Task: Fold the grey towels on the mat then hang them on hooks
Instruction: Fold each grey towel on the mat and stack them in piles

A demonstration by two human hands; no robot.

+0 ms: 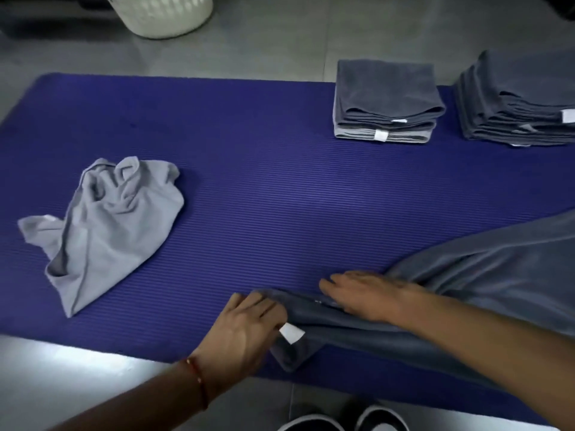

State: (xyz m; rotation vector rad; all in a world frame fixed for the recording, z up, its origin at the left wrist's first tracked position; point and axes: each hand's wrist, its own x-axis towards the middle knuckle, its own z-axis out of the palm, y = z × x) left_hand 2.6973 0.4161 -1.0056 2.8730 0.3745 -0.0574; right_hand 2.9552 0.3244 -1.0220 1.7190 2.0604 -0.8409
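At the very bottom edge, the toes of two dark shoes [342,423] with pale caps stand on the grey floor [77,368], just short of the blue ribbed mat [249,181]. On the mat's near edge lies a dark grey towel [482,275], bunched at its left end and spreading out toward the right edge of the view. The left hand [245,325], with a red thread band [199,381] round its wrist, holds the towel's left end; its fingers [264,306] curl onto the fabric beside a white tag [292,332], grasping the corner. The right hand [364,293] lies flat on the same towel just beyond, its fingers straight and released, pressing the cloth down onto the mat.

Farther left, well apart from the hands, a light grey towel [105,225] lies crumpled on the mat. At the mat's far right side sit two stacks: a short stack of folded towels [387,101], dark ones above a lighter one, and beside it to the right a taller stack of dark folded towels [522,101] partly cut off by the frame. Beyond the mat, on the floor, stands a white perforated basket [161,14].
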